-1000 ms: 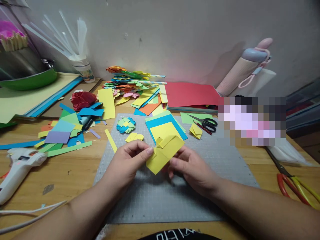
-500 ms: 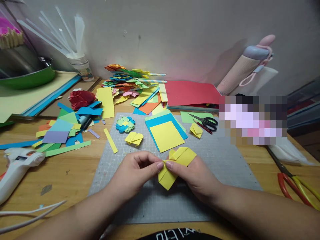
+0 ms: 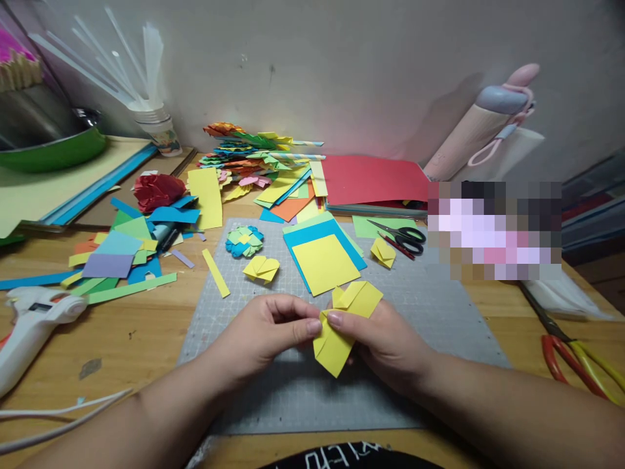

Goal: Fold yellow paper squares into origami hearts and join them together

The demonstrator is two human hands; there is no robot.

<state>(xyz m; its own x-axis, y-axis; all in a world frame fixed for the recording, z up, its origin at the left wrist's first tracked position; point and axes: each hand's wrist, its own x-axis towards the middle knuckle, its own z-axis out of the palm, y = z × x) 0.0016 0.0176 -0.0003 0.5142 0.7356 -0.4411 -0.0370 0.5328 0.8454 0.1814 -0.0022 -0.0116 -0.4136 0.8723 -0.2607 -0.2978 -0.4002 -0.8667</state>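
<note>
Both hands hold a folded piece of yellow paper (image 3: 339, 348) above the grey cutting mat (image 3: 273, 404). My right hand (image 3: 390, 339) grips most of it, thumb on top and fingers hidden beneath. At the paper's left corner my left hand (image 3: 273, 332) pinches with thumb and forefinger. The paper is heart-like in outline, with creased flaps. Just beyond lie a yellow square sheet (image 3: 326, 264) and blue paper (image 3: 297, 247) under it. One yellow folded paper heart (image 3: 262, 268) rests to the left, and another yellow folded piece (image 3: 383, 253) to the right.
A blue-green paper flower (image 3: 244, 241) and black scissors (image 3: 407, 238) lie on the mat. Paper scraps (image 3: 117, 251) and a white glue gun (image 3: 39, 326) are at left. Red paper (image 3: 374, 179) sits at the back. Large scissors (image 3: 569, 352) lie at right.
The yellow paper has tilted slightly in my hands, its lower point shifting a little right and down. Both hands keep their hold. The rest of the scene looks the same.
</note>
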